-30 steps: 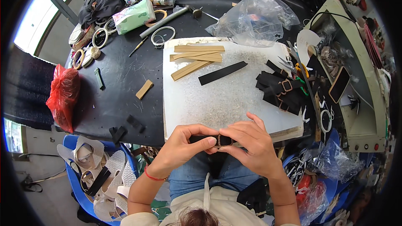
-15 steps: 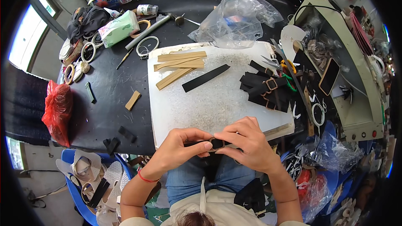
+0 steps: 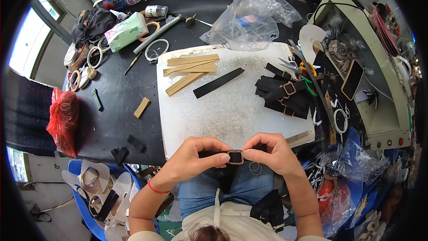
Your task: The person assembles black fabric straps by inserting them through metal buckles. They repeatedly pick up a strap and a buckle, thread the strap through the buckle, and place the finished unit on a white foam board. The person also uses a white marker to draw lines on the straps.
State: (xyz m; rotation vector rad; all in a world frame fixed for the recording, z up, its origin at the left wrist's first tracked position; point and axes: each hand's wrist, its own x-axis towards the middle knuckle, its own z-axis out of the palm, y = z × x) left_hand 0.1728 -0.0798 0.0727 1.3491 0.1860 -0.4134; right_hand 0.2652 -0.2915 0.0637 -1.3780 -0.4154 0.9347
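Observation:
Over my lap at the board's front edge, both hands pinch a small squarish buckle [image 3: 235,163] with a studded, coppery rim. Black strap [image 3: 235,157] fills its opening. My left hand [image 3: 196,157] grips the left side between thumb and fingers, where more black strap shows behind the fingers. The right side is pinched by my right hand [image 3: 270,154], thumb against the rim. A loop of thin thread or wire [image 3: 255,168] hangs below that hand. On the white board [image 3: 209,116] lie a single black strip [image 3: 218,83] and several tan strips [image 3: 191,68].
Black straps with similar buckles [image 3: 289,89] are heaped at the board's right, beside scissors [image 3: 307,68]. Further right lies a phone [image 3: 352,80]. A clear plastic bag [image 3: 249,18] sits behind the board, a hammer [image 3: 156,35] back left. A red bag [image 3: 62,122] stands at far left.
My right hand has shifted slightly right and spread from the left, its fingers re-gripping the buckle's right side. The buckle has turned so its face shows more fully. The thin loop now shows clearly.

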